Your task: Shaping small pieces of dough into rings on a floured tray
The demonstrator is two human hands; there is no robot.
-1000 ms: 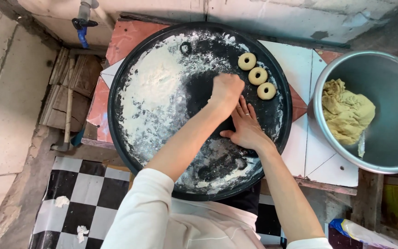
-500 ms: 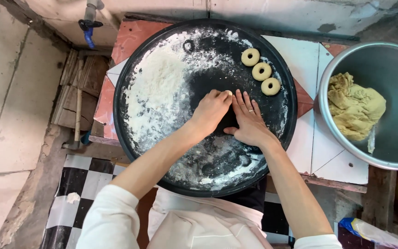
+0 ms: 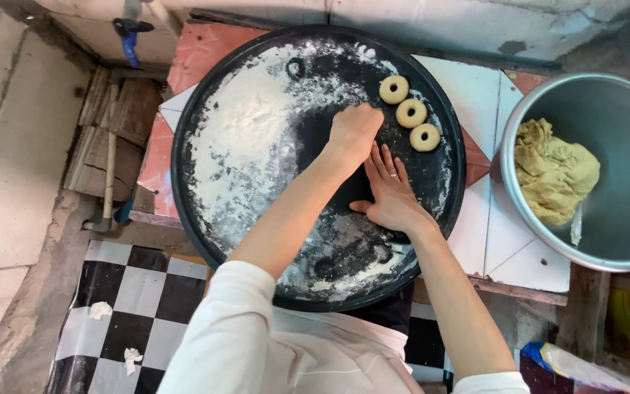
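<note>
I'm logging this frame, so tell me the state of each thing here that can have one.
Round black tray: flat, dusted with flour.
Dough rings: three, shaped, in a row on the tray.
Metal bowl: holds a dough lump.
Left hand: curled, on the tray.
Right hand: flat, fingers spread, on the tray.

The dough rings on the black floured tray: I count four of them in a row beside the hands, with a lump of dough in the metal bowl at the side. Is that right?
Not quite. The head view shows three dough rings, not four, in a row on the black floured tray, beside the hands. The lump of dough does sit in the metal bowl at the side.
</note>
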